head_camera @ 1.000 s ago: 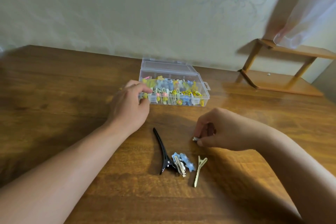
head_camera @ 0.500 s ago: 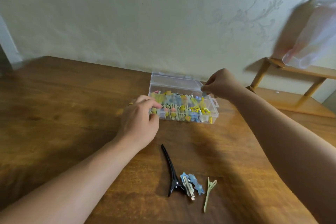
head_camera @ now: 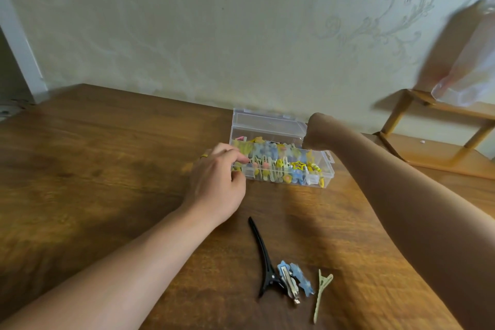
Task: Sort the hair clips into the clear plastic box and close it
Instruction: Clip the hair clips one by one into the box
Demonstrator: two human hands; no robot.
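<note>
A: Where is the box [head_camera: 281, 158]?

B: Near the far edge of the surface [head_camera: 107, 169], close to the wall [head_camera: 187, 21]. It is clear plastic, its lid [head_camera: 267, 123] is up and tilted back, and it is full of small clips [head_camera: 278, 163], mostly yellow and blue.

A: And the left hand [head_camera: 217, 182]?

B: It lies against the box's left end. The fingers are curled, the fingertips [head_camera: 239, 159] reach over the left rim among the clips, and the thumb presses the front wall. I cannot tell whether the fingers pinch a clip or only touch the rim. There is a ring [head_camera: 203, 156] on one finger.

A: The right hand [head_camera: 317, 132]?

B: It hangs over the back right part of the box, bent down at the wrist. Its fingers are hidden behind it, so I cannot tell how far open it is or whether it holds anything.

A: What lies loose?

B: Three clips near the front edge, well apart from the box. A long black clip [head_camera: 263, 260] points toward the box. A blue clip [head_camera: 294, 277] touches its right side. A pale green clip [head_camera: 321, 295] lies just beside that, further right.

A: Anything else?

B: A wooden rack [head_camera: 434, 139] in the far right corner, with a blurred plastic bag [head_camera: 471, 61] above it.
</note>
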